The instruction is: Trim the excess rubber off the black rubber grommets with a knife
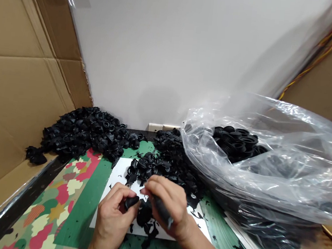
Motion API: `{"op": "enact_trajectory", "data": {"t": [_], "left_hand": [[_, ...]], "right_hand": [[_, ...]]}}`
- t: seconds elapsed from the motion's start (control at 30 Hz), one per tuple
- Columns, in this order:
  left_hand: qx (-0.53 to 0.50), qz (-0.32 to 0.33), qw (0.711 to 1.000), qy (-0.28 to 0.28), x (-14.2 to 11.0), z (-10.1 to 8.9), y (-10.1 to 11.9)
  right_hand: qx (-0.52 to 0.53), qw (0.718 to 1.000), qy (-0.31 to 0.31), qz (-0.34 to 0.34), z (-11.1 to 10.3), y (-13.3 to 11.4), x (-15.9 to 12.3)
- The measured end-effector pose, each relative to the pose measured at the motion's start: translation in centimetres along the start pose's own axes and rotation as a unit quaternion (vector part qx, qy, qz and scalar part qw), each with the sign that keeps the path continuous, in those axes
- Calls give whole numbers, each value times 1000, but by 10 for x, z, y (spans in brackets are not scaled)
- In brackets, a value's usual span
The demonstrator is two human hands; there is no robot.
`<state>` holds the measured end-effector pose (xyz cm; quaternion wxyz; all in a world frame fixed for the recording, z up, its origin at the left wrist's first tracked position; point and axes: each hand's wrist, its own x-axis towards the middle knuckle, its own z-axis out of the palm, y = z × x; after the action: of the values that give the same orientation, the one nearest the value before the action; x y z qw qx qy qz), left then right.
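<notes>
Black ribbed moulded parts (85, 136) lie in a loose heap at far L of bench, w/ 2nd heap of same (171, 156) just behind white paper sheet (113, 182). L hand (113, 217) clenched, fingertips (124, 193) pinching small black moulded part (131, 202) over the sheet. R hand (166, 206) grasping dark-handled tool (161, 210), held across palm, tip end hidden/unclear, fingers just beside the small part, can't tell if touching. Another black lump (145, 213) sits on sheet right under both hands, w/ thin black scraps (151, 232) strewn around it & off the paper edge. Sheet lies on green mat (78, 210), which sits on camo-pattern pink/green/cream surface (56, 196). To R, clear plastic bag (267, 165) lies bunched open, w/ more black ribbed parts (234, 143) visible inside at its mouth & dark mass showing through lower down. Corrugated cardboard sheets (19, 87) line L side & upper R, white wall (161, 53) behind. Red/yellow twisted cable (329, 38) runs down top R corner, cream wall fitting (159, 128) low behind the heaps, partly hidden
</notes>
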<state>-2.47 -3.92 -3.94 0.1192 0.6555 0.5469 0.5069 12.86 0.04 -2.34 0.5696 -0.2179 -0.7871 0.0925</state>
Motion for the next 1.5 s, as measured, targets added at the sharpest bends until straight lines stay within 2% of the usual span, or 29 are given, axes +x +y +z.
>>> {"op": "enact_trajectory", "data": {"t": [0.1, 0.17, 0.27, 0.37, 0.43, 0.6, 0.97, 1.17, 1.23, 1.3, 1.37, 1.43, 1.5], "left_hand": [[23, 7, 1000, 17, 0, 2, 1], [27, 7, 999, 22, 1, 2, 2], [27, 0, 999, 22, 3, 1, 3], [25, -12, 1000, 14, 3, 0, 2], [25, -22, 999, 8, 2, 0, 1], [26, -45, 999, -8, 0, 0, -1], [15, -36, 999, -38, -2, -1, -2], [42, -30, 997, -62, -3, -2, 2], [56, -32, 997, -53, -3, 0, 4], [68, -32, 996, -41, -3, 1, 4], [78, -29, 996, -32, -2, 3, 3], [81, -27, 996, -29, -2, 3, 3], [76, -31, 996, -25, -2, 2, 3]], "right_hand": [[51, 989, 87, 107, -2, 16, -1], [118, 967, 118, 191, -2, 21, -2], [232, 926, 109, 277, -2, 19, -3], [300, 903, 68, 299, 0, 9, -4], [303, 907, 47, 290, 2, 3, -4], [247, 943, 34, 220, 11, -5, -6], [194, 972, -21, 131, 13, -9, -9], [84, 990, -104, 42, 9, -15, -9], [51, 995, -84, 24, 4, -9, -7], [42, 996, -18, 71, 0, 0, -5], [95, 981, 44, 161, -2, 9, -5], [198, 946, 63, 250, -1, 14, -6], [295, 903, 44, 310, 2, 15, -8]]}}
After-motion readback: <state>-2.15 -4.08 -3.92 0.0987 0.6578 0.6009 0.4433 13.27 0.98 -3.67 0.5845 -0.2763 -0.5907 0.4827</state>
